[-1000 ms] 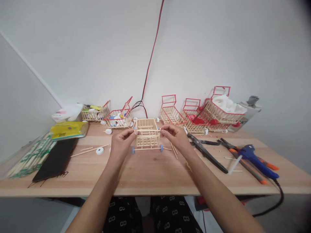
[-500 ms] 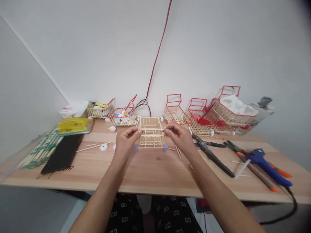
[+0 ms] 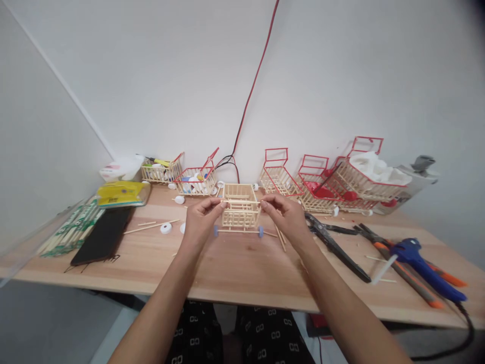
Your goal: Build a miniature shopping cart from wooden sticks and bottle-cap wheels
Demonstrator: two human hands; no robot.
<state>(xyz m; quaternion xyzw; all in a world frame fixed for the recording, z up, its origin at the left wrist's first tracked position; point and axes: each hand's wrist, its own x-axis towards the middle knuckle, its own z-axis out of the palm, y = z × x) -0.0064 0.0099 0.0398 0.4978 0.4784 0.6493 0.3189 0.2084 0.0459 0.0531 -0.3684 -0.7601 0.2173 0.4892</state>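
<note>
A small wooden-stick cart [image 3: 240, 217] stands at the middle of the table, with bluish wheels [image 3: 260, 231] along its near bottom edge. Across its near top edge runs a thin wooden stick [image 3: 242, 202]. My left hand [image 3: 202, 215] is closed, thumb and fingertips pinching the stick's left end. At the other end, my right hand [image 3: 282, 212] pinches it the same way. Whether the stick rests on the cart's rim or hovers just over it, I cannot tell. The fingertips partly cover both ends.
Red-trimmed stick carts, including one cart [image 3: 280, 177], line the wall. To the left lie a black phone [image 3: 102, 237], a yellow packet [image 3: 123, 193] and bagged sticks [image 3: 70, 227]. Black-handled pliers [image 3: 337, 247], orange-grey pliers [image 3: 407, 278] and a blue glue gun [image 3: 426, 268] lie right.
The whole view has shifted slightly, so table, cart and hands appear a little further right. Both hands keep their pinch on the stick at the cart's top edge.
</note>
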